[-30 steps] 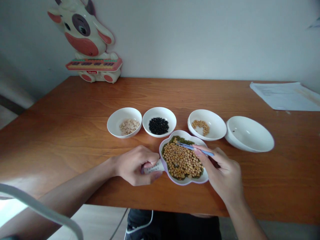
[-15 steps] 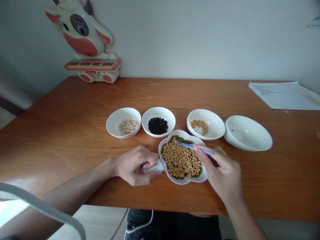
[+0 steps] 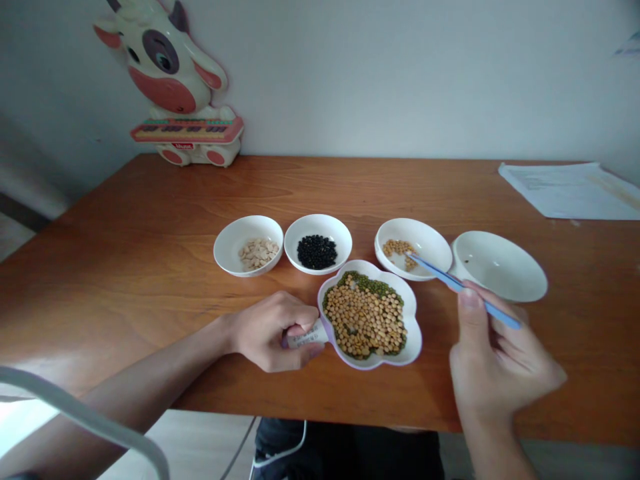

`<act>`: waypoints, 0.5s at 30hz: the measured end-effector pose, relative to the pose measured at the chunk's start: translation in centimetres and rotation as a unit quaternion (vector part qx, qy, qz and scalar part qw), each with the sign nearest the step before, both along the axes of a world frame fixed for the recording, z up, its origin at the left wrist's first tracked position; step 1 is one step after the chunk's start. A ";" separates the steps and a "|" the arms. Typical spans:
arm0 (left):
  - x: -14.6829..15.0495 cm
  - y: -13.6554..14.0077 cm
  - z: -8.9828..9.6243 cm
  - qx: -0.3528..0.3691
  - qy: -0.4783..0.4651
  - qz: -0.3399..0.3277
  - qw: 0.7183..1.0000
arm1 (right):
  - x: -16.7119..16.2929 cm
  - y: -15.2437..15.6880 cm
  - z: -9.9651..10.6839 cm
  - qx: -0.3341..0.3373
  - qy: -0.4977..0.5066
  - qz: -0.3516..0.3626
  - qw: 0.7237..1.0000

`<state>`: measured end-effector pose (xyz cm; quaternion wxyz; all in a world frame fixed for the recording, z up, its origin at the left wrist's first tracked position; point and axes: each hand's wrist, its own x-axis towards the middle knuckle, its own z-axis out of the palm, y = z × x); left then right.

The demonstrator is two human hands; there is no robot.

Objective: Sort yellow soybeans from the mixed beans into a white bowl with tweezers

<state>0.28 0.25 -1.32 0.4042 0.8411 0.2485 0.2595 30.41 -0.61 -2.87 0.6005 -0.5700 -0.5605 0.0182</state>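
Note:
My left hand (image 3: pixel 280 332) is closed round the labelled handle of a flower-shaped white and purple dish (image 3: pixel 413 333). Tan soybeans (image 3: pixel 367 317) fill most of it, with green mung beans (image 3: pixel 375 285) showing along the edges. Between the thumb and fingers of my right hand (image 3: pixel 500 347) is a pair of blue tweezers (image 3: pixel 450 280). Their tips are over a white bowl (image 3: pixel 433 248) that holds a small heap of soybeans (image 3: pixel 397 248). Whether a bean is between the tips is too small to tell.
To the left stand a bowl (image 3: pixel 227 243) of pale flat pieces and a bowl (image 3: pixel 295 233) of black beans. A white bowl (image 3: pixel 520 273) with a dark speck sits at the right. Behind are a cow toy keyboard (image 3: pixel 187 130) and papers (image 3: pixel 575 190).
My right hand has moved right with the tweezers, from over the dish to the bowl of soybeans. My left hand keeps its grip on the dish handle.

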 end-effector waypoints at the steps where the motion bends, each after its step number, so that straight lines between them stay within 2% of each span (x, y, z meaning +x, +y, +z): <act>1: 0.0 0.0 0.0 -0.001 0.000 0.000 1.000 | 0.0 0.1 -0.1 0.004 0.025 -0.011 1.000; 3: 0.0 0.0 0.1 -0.003 -0.001 0.000 1.000 | -0.2 0.3 -0.1 0.012 0.053 -0.027 0.998; 6: 0.1 0.0 0.1 -0.002 -0.004 0.000 1.000 | -0.2 0.2 0.1 0.006 0.018 -0.003 1.000; 11: 0.0 0.0 0.1 -0.001 -0.002 -0.003 1.000 | -0.4 -0.2 0.7 -0.013 -0.096 0.119 0.988; 15: -0.1 0.0 0.1 0.004 0.001 -0.006 1.000 | -0.8 0.0 1.0 -0.031 -0.124 0.193 0.973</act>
